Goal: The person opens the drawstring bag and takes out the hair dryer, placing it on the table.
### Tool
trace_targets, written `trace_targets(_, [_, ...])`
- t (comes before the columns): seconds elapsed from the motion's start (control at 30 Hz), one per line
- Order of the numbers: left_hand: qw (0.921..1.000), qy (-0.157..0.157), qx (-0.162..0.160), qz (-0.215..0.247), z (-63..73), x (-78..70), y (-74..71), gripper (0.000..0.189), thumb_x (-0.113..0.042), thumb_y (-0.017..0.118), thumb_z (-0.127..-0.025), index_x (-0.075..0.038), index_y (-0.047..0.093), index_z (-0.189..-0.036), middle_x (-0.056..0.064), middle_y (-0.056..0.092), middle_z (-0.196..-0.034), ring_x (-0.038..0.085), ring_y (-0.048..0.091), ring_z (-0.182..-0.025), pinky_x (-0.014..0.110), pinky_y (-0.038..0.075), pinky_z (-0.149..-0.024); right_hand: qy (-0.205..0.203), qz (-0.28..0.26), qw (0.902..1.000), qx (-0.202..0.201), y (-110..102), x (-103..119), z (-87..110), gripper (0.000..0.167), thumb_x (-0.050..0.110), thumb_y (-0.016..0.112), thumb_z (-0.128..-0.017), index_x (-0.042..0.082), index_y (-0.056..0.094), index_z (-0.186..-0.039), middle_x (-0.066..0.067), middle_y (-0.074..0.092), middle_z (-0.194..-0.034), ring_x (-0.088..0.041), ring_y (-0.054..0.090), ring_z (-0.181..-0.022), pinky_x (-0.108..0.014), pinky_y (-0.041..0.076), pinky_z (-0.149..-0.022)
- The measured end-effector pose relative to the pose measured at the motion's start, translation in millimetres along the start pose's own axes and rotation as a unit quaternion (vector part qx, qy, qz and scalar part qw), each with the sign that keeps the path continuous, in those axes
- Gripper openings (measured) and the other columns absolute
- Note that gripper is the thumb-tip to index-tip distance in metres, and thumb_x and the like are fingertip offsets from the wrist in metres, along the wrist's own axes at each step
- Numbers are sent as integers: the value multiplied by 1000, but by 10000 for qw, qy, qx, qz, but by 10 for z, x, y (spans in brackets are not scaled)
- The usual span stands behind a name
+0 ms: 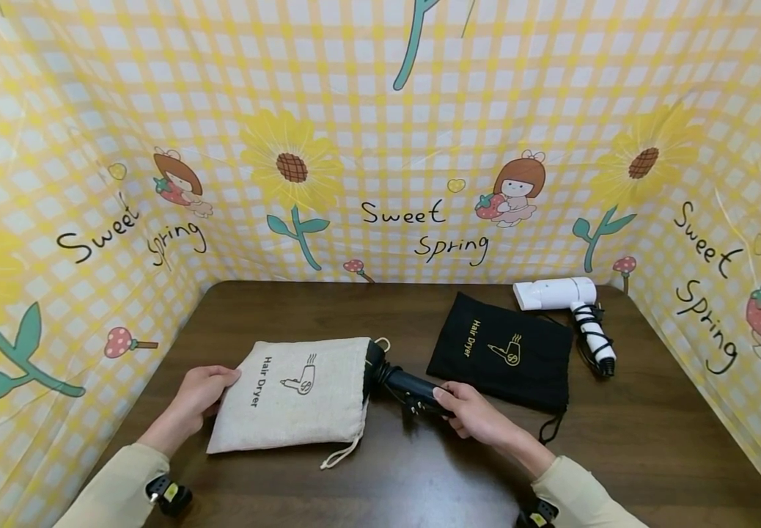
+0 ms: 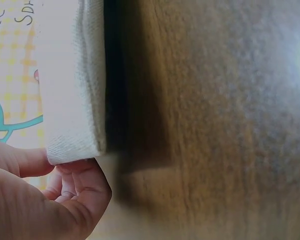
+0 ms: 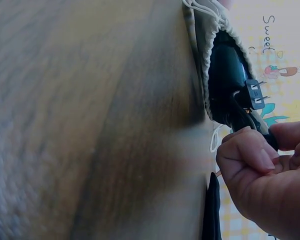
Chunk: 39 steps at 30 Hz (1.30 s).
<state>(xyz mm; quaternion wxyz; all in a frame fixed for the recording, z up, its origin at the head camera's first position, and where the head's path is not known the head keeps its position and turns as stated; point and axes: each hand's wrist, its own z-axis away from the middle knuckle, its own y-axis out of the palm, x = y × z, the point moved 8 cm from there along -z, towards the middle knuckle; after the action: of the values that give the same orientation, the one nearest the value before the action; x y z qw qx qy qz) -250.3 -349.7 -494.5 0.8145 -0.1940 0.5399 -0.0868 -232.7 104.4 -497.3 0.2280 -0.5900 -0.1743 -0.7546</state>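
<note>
A dark hair dryer (image 1: 413,386) lies partly inside a cream drawstring bag (image 1: 295,396) printed "Hair Dryer"; its body is hidden in the cloth, while the handle sticks out to the right. My right hand (image 1: 476,416) grips the end of that handle. In the right wrist view the dryer's body (image 3: 227,70) shows in the bag's gathered mouth, with a two-pin plug (image 3: 254,94) beside the handle. At the opposite, closed end, my left hand (image 1: 204,392) pinches the bag's edge between thumb and fingers; the left wrist view shows this bag corner (image 2: 75,145) up close.
A black drawstring bag (image 1: 506,352), also printed "Hair Dryer", lies flat right of centre. Beyond it, at the back right of the brown table (image 1: 328,308), sits a white hair dryer (image 1: 555,294) with its black cord wrapped round the handle. A patterned yellow cloth (image 1: 394,147) walls the table's back and sides.
</note>
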Motion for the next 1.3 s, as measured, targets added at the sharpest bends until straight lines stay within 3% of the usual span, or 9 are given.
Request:
trace_targets(0.43, [10000,-40,38,77,4,-15,0,33,-21,59,-109,11,63,-119,0,65,-81,14,60,-70,32,52,-61,-13,10,9999,-102,-25,4,8,34,26,44,-115,-7,48,-121,-2,42,-77,-10,25,-55,-23,25,-50])
trace_targets(0.83, [9999,-25,74,73,2,-16,2,35,-20,58,-109,12,62,-121,1,65,-84,14,61,-72,32,53,-61,28,-151,9998,-94,-21,-29,21,31,24,43,-115,-6,48,-115,-3,42,-77,-9,24,-55,-22,24,-51])
trace_targets(1.3, [9999,-60,71,49,-18,-1,-9,34,-20,57,-109,12,61,-121,2,67,-87,15,63,-75,34,55,-64,41,-159,9994,-297,-61,-33,39,39,29,43,-115,-8,46,-125,-5,45,-81,-10,26,-57,-22,26,-52])
